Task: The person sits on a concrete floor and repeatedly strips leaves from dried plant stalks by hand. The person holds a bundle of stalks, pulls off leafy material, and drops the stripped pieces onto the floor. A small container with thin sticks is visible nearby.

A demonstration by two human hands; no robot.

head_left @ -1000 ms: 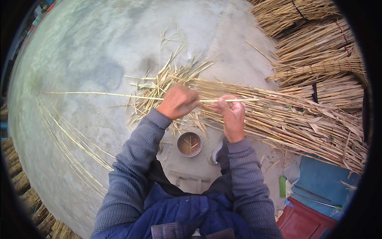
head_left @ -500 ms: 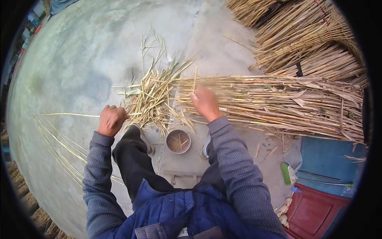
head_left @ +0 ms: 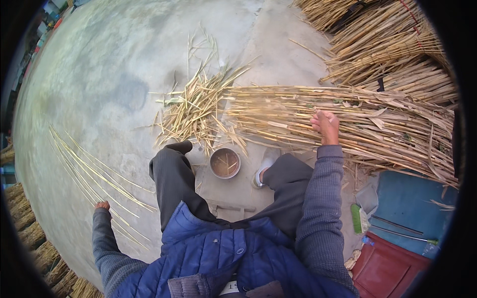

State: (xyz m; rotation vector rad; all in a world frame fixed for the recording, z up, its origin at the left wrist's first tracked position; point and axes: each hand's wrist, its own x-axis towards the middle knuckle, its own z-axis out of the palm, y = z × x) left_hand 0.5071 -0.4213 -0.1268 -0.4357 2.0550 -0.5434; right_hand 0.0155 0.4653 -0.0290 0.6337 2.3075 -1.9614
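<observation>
My left hand (head_left: 102, 204) is stretched far out to the left, low over several thin pale stalks (head_left: 82, 171) fanned out on the concrete floor. Its fingers are curled in; what they hold is too small to make out. My right hand (head_left: 325, 128) is raised over a long layer of dry reed stalks (head_left: 387, 134) at the right. Its fingers are bent together, and whatever may be between them cannot be told. Left of that layer lies a loose heap of short stripped pieces and leaves (head_left: 191, 111).
Between my feet stands a round metal bowl (head_left: 225, 163) with brownish contents and bits of straw. Thick reed bundles (head_left: 387, 39) are stacked at the far right. A green brush (head_left: 356, 218), a blue sheet (head_left: 405, 196) and a dark red panel (head_left: 385, 260) lie at the near right.
My left hand has gone left and nearer to me, from above my knee to the fanned stalks. My right hand has moved right along the reed layer; the upright short stick no longer shows in it.
</observation>
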